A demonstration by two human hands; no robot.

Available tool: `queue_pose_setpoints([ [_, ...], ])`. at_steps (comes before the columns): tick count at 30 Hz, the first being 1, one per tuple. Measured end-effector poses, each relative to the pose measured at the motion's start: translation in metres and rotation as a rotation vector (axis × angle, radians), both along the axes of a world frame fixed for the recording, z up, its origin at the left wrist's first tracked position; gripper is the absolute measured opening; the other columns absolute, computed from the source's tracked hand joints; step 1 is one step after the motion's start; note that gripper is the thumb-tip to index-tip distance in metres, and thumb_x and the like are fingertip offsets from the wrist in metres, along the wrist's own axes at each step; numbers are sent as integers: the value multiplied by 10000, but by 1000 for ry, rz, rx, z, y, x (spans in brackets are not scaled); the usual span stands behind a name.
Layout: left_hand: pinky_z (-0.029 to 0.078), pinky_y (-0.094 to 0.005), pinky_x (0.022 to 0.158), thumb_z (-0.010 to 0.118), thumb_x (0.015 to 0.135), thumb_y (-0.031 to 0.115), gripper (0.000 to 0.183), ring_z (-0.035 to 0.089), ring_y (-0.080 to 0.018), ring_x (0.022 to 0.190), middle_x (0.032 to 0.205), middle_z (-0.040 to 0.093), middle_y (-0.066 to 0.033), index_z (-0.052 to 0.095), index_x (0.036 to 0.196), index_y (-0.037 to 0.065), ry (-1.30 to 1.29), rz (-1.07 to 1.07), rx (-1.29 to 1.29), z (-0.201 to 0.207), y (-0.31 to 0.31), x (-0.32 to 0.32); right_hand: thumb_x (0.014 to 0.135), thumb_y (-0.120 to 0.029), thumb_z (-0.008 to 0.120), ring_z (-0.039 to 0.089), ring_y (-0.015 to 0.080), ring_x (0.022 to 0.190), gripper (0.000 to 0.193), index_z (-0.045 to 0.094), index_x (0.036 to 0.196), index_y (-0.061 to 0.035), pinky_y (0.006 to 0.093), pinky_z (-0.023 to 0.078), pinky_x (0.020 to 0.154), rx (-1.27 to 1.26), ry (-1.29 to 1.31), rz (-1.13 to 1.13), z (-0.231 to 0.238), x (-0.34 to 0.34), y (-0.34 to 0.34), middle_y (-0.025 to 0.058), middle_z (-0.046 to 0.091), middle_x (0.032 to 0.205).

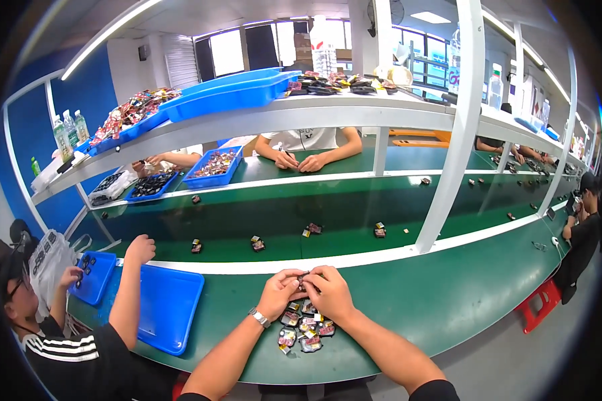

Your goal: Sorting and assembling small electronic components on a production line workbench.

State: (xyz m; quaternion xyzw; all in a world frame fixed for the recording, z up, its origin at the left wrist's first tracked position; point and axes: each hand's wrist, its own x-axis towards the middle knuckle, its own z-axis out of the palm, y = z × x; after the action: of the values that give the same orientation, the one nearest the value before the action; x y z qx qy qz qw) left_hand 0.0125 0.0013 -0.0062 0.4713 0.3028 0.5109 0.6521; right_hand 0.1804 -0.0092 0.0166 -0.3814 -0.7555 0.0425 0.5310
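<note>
From here I see both forearms reach up over the green table [394, 301], wrists bent inward, the left hand [279, 294] and right hand [329, 294] meeting fingertip to fingertip. They pinch a small dark part [304, 281] between them, just above a pile of small parts [308, 329]. Fingers cover most of it, so its shape is hard to make out. A blue tray [170, 307] sits to the left, near a co-worker's raised hand [140, 249]; a slanting white post [451, 140] blocks some of the belt [341, 214] beyond
</note>
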Motion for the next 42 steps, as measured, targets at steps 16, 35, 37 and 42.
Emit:
queue_pose_setpoints([
  [16, 569, -347, 887, 468, 967, 6, 231, 638, -209, 1027, 1132, 623, -150, 500, 1192, -28, 23, 1, -18, 0, 0, 3, 777, -109, 718, 625, 246, 852, 169, 693, 935, -53, 353, 546, 692, 51, -239, -87, -7, 2, -1, 81, 627, 952],
  [35, 559, -305, 808, 501, 953, 37, 228, 658, -212, 971, 1116, 648, -159, 537, 1166, -35, 250, 229, 135, -14, 18, -9, 721, -218, 747, 582, 341, 1042, 463, 631, 1118, -12, 425, 463, 927, -373, -194, -561, -35, 85, 134, 163, 647, 1080],
  [37, 557, -294, 784, 507, 951, 42, 208, 663, -198, 946, 1069, 667, -149, 558, 1137, -36, 232, 251, 130, -15, 14, -12, 722, -249, 755, 554, 334, 1090, 530, 600, 1172, -16, 434, 432, 965, -289, -281, -550, -28, 73, 134, 163, 627, 1127],
  [42, 551, -284, 762, 513, 945, 41, 174, 669, -173, 906, 1031, 680, -136, 582, 1089, -26, 308, 240, 170, -14, 14, -13, 728, -306, 765, 525, 323, 1145, 637, 550, 1257, -24, 454, 372, 1025, -148, -476, -477, -23, 60, 164, 179, 604, 1177],
])
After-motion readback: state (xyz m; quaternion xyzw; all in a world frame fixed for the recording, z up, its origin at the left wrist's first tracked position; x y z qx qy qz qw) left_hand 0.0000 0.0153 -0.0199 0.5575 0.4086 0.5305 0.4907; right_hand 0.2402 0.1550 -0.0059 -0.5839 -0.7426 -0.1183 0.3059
